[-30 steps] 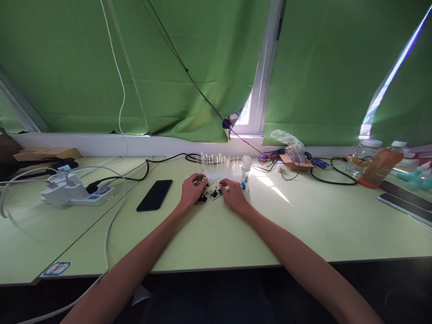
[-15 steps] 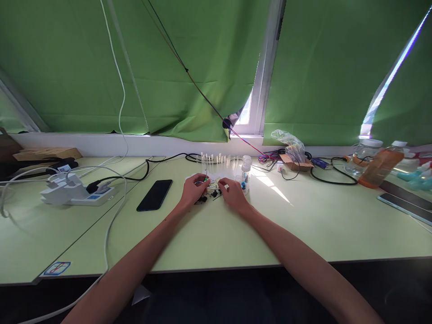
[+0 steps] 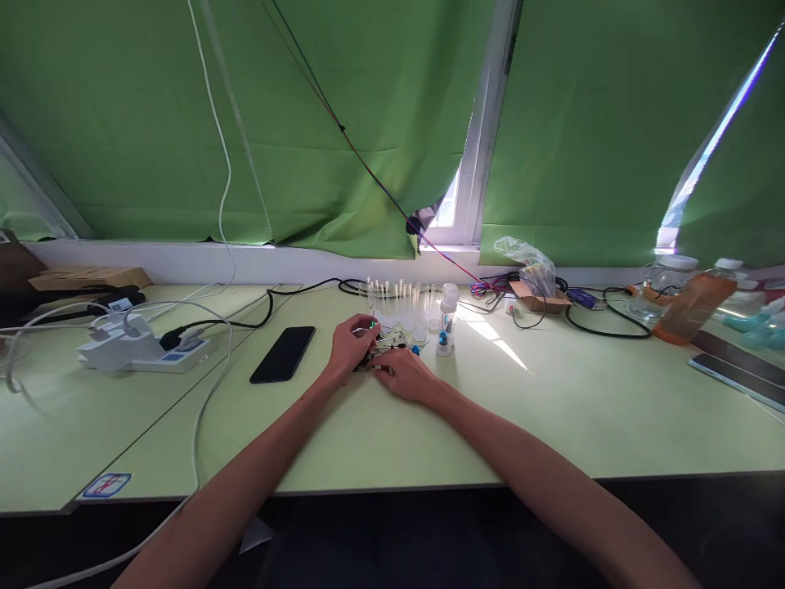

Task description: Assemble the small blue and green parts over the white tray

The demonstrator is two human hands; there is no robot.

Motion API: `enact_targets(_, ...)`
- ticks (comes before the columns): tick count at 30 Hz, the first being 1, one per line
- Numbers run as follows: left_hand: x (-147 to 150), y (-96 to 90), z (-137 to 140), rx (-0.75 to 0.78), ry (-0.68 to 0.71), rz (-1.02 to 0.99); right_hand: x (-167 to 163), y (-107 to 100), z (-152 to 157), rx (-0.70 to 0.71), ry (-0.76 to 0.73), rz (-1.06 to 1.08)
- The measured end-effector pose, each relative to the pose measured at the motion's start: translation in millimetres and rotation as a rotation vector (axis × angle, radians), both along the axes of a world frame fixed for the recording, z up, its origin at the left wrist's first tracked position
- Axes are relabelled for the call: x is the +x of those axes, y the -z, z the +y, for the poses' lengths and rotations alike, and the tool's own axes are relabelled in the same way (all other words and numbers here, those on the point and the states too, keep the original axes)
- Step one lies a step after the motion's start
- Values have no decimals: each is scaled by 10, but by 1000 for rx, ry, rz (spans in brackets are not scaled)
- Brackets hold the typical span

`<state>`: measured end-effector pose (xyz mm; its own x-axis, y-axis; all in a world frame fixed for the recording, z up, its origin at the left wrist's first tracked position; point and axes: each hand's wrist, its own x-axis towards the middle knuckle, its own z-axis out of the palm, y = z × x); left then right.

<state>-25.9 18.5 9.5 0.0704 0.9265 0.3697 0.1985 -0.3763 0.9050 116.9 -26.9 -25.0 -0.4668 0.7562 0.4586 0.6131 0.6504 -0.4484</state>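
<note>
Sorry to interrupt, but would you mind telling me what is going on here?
Someone is busy with small parts on a table. The left hand pinches a small green piece; the right hand is down at the parts, though its grip is unclear. Clear tubes stand just behind, and a clear vial stands to the right.

On the table (image 3: pixel 343 442), parts (image 3: pixel 398 338) lie mid-frame beside the left hand (image 3: pixel 352 343) and behind the right hand (image 3: pixel 405 375), tubes (image 3: pixel 401 307) behind them, a vial (image 3: pixel 446 331) rightward, a phone (image 3: pixel 283 355) left of centre, a power strip (image 3: pixel 165 361) farther left, a bottle (image 3: pixel 696 309) at middle right.
</note>
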Motion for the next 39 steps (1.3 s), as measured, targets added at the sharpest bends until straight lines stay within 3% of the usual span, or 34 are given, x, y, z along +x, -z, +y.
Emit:
enact_targets(28, 19, 60, 19, 7, 8, 81, -107, 94, 75, 35, 26, -79)
enact_targets(39, -5, 61, 32, 9, 0, 101, -70, 15, 44, -15, 42, -84)
